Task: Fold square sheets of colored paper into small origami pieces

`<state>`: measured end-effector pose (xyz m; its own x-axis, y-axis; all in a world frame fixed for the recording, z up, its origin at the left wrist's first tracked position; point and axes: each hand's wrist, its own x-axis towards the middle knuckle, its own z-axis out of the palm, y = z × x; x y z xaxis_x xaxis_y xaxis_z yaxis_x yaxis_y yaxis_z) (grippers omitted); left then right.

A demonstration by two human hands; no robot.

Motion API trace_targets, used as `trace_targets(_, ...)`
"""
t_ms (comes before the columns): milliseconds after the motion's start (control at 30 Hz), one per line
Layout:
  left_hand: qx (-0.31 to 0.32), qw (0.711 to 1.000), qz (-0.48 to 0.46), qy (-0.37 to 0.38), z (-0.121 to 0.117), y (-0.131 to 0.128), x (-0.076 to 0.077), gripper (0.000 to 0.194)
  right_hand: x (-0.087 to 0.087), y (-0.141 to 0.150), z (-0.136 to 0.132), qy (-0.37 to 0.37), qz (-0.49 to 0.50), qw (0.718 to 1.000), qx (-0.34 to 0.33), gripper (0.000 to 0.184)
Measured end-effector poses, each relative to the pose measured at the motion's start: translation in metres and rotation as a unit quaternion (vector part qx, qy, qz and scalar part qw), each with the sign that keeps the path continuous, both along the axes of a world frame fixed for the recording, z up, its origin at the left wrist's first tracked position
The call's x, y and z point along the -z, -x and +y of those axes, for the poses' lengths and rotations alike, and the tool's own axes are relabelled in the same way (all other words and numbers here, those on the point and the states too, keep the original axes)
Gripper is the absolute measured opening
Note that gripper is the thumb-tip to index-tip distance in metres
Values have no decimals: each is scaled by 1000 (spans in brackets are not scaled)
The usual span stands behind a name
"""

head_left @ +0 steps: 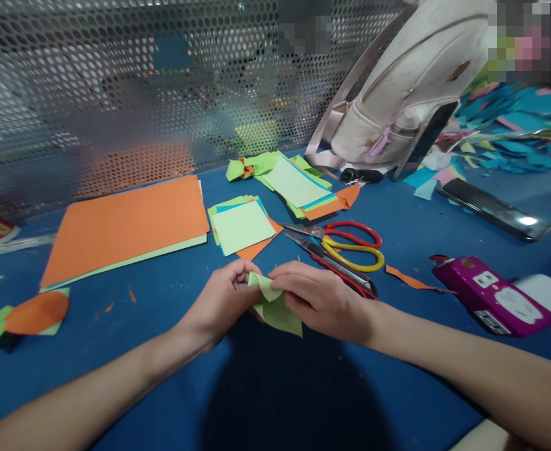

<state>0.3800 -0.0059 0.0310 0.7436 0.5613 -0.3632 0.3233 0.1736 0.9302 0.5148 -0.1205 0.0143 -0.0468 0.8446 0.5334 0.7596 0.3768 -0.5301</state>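
Observation:
Between my two hands is a light green sheet of paper (282, 315), partly folded, with one corner hanging down toward me. My left hand (225, 294) pinches its left edge, fingers curled behind it. The fingers of my right hand (320, 297) are bent over the upper right part of the sheet. Just beyond lies a stack of square papers (242, 228), pale green on top. Scissors (350, 241) with red and yellow handles and a utility knife (334, 266) rest beside my right hand.
Large orange sheets (129, 225) lie at left, near cut paper pieces (37, 313). Behind are more green papers (298, 181), a perforated metal screen (115, 106) and a pale backpack (397, 94). At right are a black phone (494, 207), a purple power strip (494, 294) and blue paper scraps (519, 138).

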Motion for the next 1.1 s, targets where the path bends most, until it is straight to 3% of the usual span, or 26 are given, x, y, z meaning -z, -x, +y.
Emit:
trace_targets(233, 58, 998, -14, -32, 0, 2, 4, 7, -5, 1, 0, -32, -41, 999, 14, 13)
trace_targets(467, 54, 998, -6, -13, -1, 2, 2, 6, -8, -1, -2, -31, -108, 993, 19, 18)
trace_targets(733, 20, 999, -1, -31, -1, 2, -1, 17, -6, 3, 0, -8, 33, 994, 106, 14)
trace_targets(900, 17, 999, -2, -27, -1, 1, 1, 17, -6, 1, 0, 8, 41, 996, 77, 6)
trace_targets(1100, 9, 1000, -7, -6, 0, 0, 0, 12, -4, -1, -3, 18, -4, 1000, 15, 17)
